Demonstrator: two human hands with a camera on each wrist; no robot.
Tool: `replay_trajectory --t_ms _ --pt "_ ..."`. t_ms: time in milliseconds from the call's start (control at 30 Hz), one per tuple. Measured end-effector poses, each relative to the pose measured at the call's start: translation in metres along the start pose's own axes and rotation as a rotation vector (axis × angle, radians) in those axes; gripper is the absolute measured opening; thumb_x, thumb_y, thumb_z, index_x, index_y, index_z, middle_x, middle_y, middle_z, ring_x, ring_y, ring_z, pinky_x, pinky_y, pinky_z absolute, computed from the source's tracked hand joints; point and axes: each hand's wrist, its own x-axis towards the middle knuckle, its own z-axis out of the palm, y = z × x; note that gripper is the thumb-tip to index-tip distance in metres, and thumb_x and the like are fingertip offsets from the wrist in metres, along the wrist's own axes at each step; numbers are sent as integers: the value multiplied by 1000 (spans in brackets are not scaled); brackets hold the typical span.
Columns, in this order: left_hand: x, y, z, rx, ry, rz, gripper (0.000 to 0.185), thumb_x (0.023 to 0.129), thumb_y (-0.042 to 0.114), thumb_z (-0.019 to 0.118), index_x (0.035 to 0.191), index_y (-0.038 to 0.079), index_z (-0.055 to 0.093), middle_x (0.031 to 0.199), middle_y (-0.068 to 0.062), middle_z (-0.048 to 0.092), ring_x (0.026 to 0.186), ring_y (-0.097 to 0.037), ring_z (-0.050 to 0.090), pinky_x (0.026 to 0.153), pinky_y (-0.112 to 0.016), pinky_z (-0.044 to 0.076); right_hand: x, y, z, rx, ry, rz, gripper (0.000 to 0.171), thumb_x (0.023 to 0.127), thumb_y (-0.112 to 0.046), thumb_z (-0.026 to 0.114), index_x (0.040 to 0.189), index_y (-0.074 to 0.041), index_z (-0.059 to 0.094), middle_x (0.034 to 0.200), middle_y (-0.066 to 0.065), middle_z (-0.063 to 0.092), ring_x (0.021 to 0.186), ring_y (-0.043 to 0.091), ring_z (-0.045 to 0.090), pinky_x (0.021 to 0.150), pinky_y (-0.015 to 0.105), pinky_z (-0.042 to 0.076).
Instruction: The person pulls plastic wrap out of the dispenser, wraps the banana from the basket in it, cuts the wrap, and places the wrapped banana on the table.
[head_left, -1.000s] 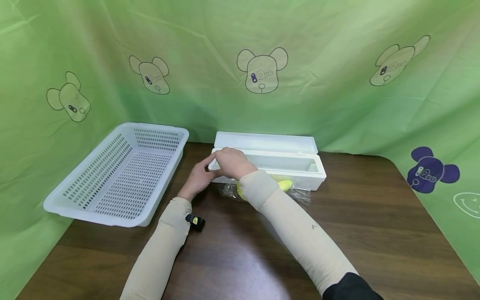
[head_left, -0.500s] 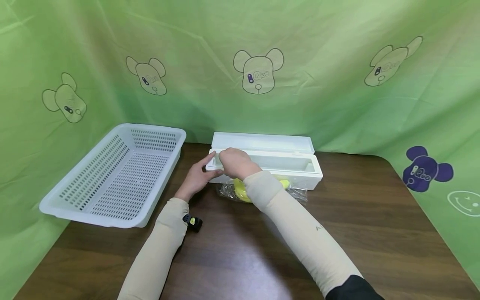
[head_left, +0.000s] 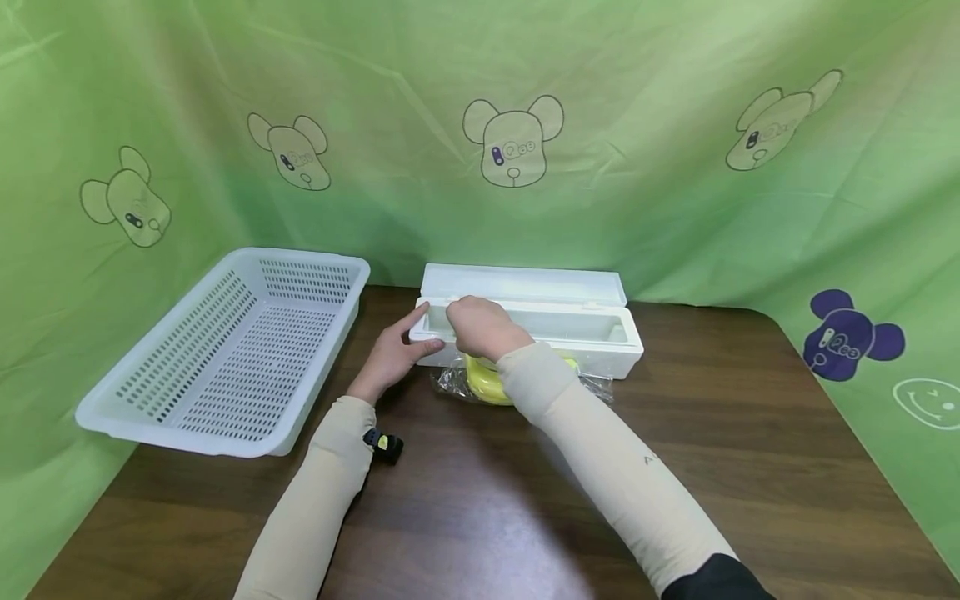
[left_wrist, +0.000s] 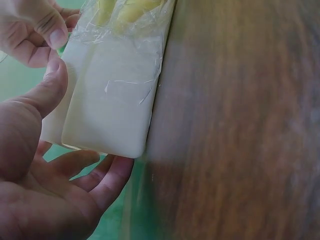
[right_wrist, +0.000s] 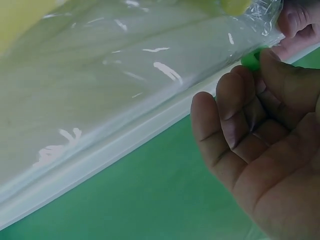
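A long white box [head_left: 592,332] lies open on the brown table [head_left: 712,467], its lid [head_left: 525,282] folded back. My left hand [head_left: 392,354] holds the box's left end [left_wrist: 107,100], with the thumb [left_wrist: 47,90] on one side and the fingers [left_wrist: 100,172] curled under the other. My right hand [head_left: 483,327] hovers over the front rim with curled fingers [right_wrist: 235,115] and pinches at the edge of the clear film [right_wrist: 125,75]. A film-wrapped yellow bundle [head_left: 483,383] lies against the box's front, partly hidden by my right forearm.
A white perforated basket [head_left: 225,350] stands at the left, tilted against the green cloth backdrop [head_left: 675,167]. A small black and yellow device [head_left: 384,444] sits at my left wrist. Bare tabletop stretches across the front and right.
My right hand has slid a little to the right along the box's front rim. The left hand stays on the box's left end.
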Motion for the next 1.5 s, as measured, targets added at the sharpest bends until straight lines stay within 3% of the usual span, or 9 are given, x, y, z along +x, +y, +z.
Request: replay_trajectory --t_ms 833,1500 --pt "0 -2 0 24 -19 -4 77 91 38 76 157 27 38 160 -7 35 147 -29 28 117 -48 25 -24 25 -3 53 -6 -2 18 81 10 62 90 -5 64 85 5 61 83 23 61 79 38 55" --pt "-2 -2 -1 23 -21 -10 78 92 39 76 158 27 36 161 -5 33 148 -28 25 117 -49 25 -38 38 -4 22 -2 -4 17 83 9 60 93 -4 64 88 7 62 86 25 61 82 39 54"
